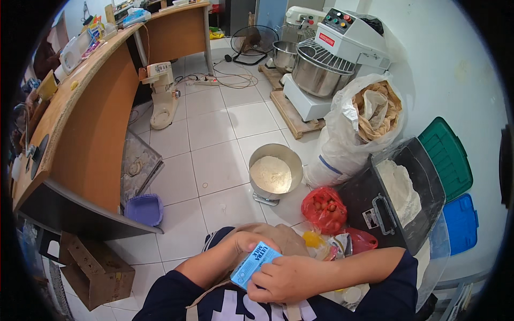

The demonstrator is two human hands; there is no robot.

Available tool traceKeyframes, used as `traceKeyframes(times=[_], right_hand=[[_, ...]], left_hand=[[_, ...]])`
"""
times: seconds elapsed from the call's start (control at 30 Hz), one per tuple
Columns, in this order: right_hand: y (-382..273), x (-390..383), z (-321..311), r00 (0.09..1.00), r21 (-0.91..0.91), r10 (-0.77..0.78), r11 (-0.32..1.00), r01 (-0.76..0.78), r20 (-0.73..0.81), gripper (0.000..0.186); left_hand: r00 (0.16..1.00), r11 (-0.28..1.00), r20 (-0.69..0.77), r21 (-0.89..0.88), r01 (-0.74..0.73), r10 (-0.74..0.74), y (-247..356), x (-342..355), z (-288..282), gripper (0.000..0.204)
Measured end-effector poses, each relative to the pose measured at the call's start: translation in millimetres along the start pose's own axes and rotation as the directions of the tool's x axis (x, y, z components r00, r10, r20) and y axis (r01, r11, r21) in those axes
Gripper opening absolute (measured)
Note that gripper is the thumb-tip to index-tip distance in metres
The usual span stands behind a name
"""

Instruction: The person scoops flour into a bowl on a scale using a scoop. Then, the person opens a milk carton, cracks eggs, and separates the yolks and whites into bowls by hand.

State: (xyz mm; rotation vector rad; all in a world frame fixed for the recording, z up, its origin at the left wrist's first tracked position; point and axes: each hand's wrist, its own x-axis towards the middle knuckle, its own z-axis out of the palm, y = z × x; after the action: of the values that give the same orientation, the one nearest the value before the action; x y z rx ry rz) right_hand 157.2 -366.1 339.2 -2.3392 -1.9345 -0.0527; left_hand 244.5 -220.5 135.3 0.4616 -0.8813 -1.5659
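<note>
In the head view, the left hand (250,242) and right hand (285,278) both grasp a small blue carton (256,265), held over the lap. Farther ahead stands a metal bowl (296,162) of pale powder (271,175), near a red plastic bag (324,209).

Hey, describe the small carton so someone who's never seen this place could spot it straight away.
Find the metal bowl of pale powder on the tiled floor near the middle. Below it, the person's left hand and right hand hold the small carton. It's a light blue box with dark printing, smaller and paler than the flat blue lid at far right.
</note>
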Motion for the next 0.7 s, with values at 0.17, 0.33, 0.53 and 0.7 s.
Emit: traceKeyframes(times=[0.17,0.33,0.53,0.7], right_hand=[[4,10,-11,0.971,0.155,-0.122,0.976,0.155,-0.206,0.014],[9,23,12,0.900,0.331,-0.145,0.896,0.296,-0.411,0.008],[51,-13,90,0.392,0.662,0.590,0.746,0.068,-0.705,0.017],[69,-45,218,0.324,0.900,0.920,0.319,-0.297,-0.219,0.026]], left_hand=[[0.998,0.999,-0.044,0.017,-0.040,0.040,3,-10,3,0.100],[0.971,0.985,-0.178,0.085,-0.147,0.160,4,-25,-1,0.096],[0.846,0.924,-0.440,0.351,-0.148,0.302,-3,-72,-12,0.112],[0.649,0.828,-0.563,0.526,-0.196,0.512,7,-86,-12,0.095]])
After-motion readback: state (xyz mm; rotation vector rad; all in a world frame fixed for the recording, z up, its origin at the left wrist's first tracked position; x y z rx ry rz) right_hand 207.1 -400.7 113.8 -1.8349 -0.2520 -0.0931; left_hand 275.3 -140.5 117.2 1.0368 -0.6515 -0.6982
